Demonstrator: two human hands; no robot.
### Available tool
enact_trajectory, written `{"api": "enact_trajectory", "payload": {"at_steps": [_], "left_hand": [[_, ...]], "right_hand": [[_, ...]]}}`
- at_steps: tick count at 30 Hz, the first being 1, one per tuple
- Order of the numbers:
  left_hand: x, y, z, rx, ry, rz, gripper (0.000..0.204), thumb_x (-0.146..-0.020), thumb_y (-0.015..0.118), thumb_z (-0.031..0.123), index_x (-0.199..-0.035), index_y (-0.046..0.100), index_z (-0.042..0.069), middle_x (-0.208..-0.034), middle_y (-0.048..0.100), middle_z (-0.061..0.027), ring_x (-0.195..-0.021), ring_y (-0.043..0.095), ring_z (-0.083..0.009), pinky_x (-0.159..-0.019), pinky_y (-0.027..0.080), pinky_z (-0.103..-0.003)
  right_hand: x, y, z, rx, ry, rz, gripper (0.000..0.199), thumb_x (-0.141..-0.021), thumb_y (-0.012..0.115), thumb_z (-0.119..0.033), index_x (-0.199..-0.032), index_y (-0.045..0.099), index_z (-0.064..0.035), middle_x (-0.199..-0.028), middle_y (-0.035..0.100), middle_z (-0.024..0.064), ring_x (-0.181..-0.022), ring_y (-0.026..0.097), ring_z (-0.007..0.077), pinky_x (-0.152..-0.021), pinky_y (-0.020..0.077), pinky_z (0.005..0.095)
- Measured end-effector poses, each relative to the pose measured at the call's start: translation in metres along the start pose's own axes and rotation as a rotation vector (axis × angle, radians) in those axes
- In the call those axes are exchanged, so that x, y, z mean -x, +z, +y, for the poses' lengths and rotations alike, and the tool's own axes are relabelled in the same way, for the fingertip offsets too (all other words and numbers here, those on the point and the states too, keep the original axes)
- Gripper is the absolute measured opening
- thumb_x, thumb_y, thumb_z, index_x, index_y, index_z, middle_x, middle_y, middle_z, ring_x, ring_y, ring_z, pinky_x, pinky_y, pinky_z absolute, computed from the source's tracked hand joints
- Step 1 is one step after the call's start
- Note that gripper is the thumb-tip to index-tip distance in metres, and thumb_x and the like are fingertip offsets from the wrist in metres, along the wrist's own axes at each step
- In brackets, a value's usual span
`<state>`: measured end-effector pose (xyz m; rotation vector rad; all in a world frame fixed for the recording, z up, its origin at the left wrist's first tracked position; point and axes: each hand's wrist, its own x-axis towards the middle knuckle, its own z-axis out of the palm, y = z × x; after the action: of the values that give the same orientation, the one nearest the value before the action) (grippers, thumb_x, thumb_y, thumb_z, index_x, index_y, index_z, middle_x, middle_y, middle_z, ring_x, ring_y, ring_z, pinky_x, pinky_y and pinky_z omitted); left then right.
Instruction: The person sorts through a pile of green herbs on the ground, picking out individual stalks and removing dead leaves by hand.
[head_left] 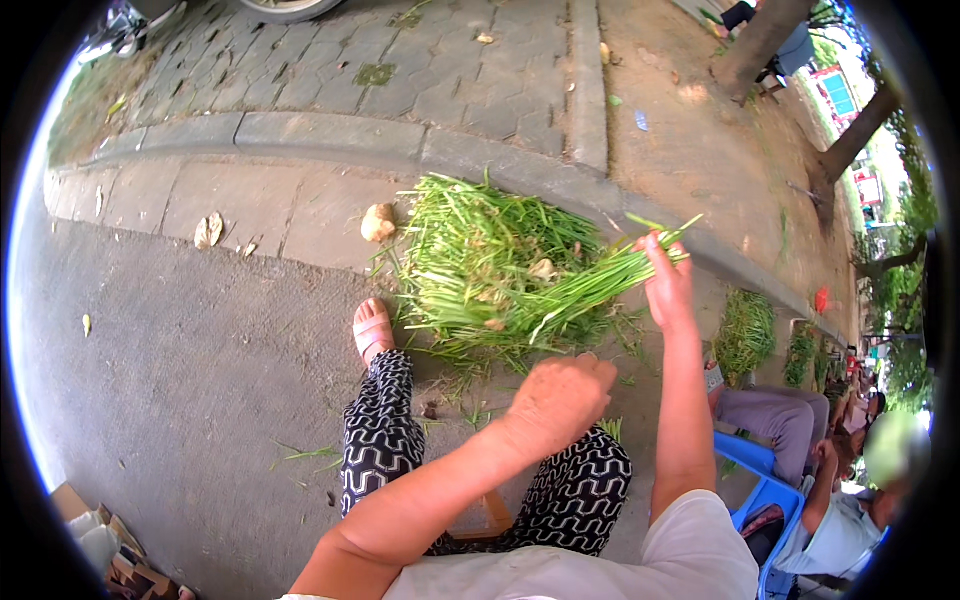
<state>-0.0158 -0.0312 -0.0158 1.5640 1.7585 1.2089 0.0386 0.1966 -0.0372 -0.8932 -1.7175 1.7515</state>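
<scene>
My right hand (665,280) is closed round one end of a bunch of long green stalks (610,280), raised at the right side of a big heap. The bunch slants down leftward over that heap of green stalks (490,255), which lies on the pavement in front of me. Above my right knee, on the near side of the heap, my left hand (562,400) has its fingers curled in. Its back faces up, so whatever it may hold is hidden. A few green ends (610,428) show just below it.
A pale brown lump (378,222) sits left of the heap, near my sandalled foot (372,330). Behind runs a stone kerb (330,137). To the right are another green pile (745,335), a blue plastic chair (765,495) and a seated person (775,420). Cardboard (130,560) lies lower left.
</scene>
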Motion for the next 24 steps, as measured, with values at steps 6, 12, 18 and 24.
{"api": "enact_trajectory", "payload": {"at_steps": [6, 12, 18, 24], "left_hand": [[-0.004, -0.027, -0.005, -0.209, -0.181, -0.130, 0.024, -0.076, 0.062, 0.016, -0.095, 0.057, 0.003, -0.084, 0.062, -0.0142, -0.078, 0.061, -0.0289, -0.069, 0.050, -0.038], [-0.013, -0.052, -0.007, -0.029, -0.214, 0.301, 0.049, -0.071, 0.070, 0.022, -0.112, 0.052, 0.002, -0.104, 0.058, -0.0169, -0.094, 0.057, -0.0291, -0.081, 0.047, -0.038], [-0.023, -0.041, 0.001, -0.075, -0.079, 0.125, 0.081, -0.063, 0.076, 0.033, -0.127, 0.037, 0.002, -0.119, 0.047, -0.0209, -0.111, 0.045, -0.0353, -0.096, 0.035, -0.042], [-0.030, -0.028, 0.012, 0.248, -0.368, -0.191, 0.055, -0.072, 0.069, 0.028, -0.113, 0.048, -0.002, -0.094, 0.059, -0.0186, -0.089, 0.057, -0.0321, -0.082, 0.045, -0.038]], "right_hand": [[0.021, -0.015, -0.096, -0.133, -0.132, 0.135, 0.017, -0.088, 0.056, -0.016, -0.100, 0.053, -0.0040, -0.089, 0.057, 0.0048, -0.082, 0.054, 0.0144, -0.075, 0.0437, 0.0298], [0.063, -0.006, -0.113, -0.266, -0.196, 0.236, 0.020, -0.087, 0.057, -0.014, -0.102, 0.052, -0.0021, -0.089, 0.056, 0.0070, -0.083, 0.055, 0.0167, -0.076, 0.0450, 0.0316], [0.094, 0.024, -0.063, -0.636, 0.049, 0.088, 0.018, -0.085, 0.057, -0.012, -0.101, 0.054, -0.0058, -0.086, 0.057, 0.0070, -0.082, 0.056, 0.0195, -0.074, 0.0461, 0.0337], [0.095, 0.037, -0.049, -0.910, 0.222, -0.059, 0.017, -0.085, 0.057, -0.012, -0.101, 0.054, -0.0072, -0.085, 0.058, 0.0054, -0.080, 0.057, 0.0194, -0.073, 0.0486, 0.0390]]}}
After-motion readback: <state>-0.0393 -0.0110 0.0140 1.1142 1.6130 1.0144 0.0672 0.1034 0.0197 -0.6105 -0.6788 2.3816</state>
